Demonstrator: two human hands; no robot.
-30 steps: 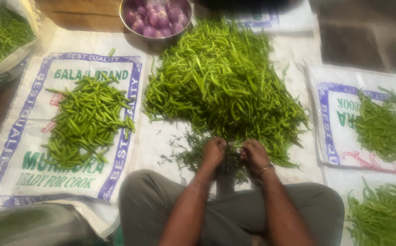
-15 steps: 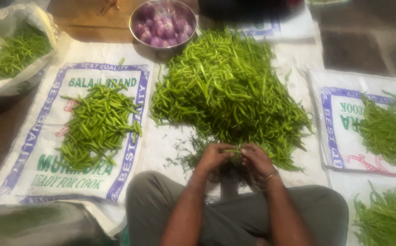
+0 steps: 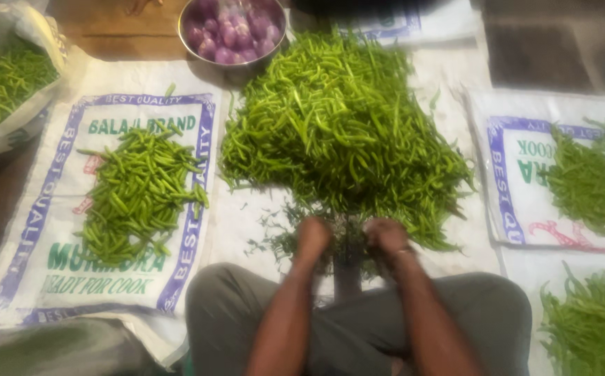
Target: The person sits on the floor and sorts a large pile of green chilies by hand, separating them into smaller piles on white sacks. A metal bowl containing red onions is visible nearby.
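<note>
Now both hands have drawn slightly apart at the near edge of the big loose heap of slim green chillies [image 3: 344, 132]: the left hand [image 3: 314, 237] and right hand [image 3: 386, 237] are each curled into a fist, though blur hides what they pinch. Beyond, the smaller sorted pile of green chillies [image 3: 138, 195] lies as before on the printed white woven sack [image 3: 30, 230]. Farthest, the steel bowl of purple onions [image 3: 235, 31] is cut off.
</note>
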